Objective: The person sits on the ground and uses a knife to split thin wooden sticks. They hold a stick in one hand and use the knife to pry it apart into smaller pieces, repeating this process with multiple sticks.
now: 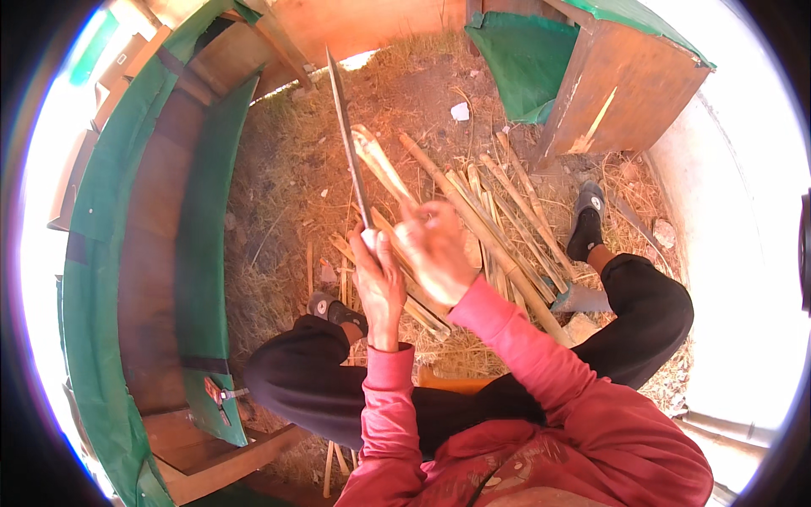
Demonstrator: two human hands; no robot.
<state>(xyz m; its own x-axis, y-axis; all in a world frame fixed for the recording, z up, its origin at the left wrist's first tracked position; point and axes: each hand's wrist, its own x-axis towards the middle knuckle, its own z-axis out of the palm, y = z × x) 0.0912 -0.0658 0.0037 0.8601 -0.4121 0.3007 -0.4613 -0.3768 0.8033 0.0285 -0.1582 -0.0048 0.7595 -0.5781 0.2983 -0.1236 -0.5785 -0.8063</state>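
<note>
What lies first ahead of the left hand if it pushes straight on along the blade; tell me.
Likely the bamboo strip beside the long knife that the left hand grips; past it, straw-covered ground. Depth is unclear.

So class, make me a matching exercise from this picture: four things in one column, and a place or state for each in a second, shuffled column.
Things:
1. long knife
2. bamboo strip
3. left hand
4. pile of bamboo sticks

Places or states:
A. lying on the straw-covered ground
B. gripped at the handle, blade pointing away from the person
C. closed around the knife handle
D. held by the right hand, beside the blade

Pairs: 1-B, 2-D, 3-C, 4-A
</note>
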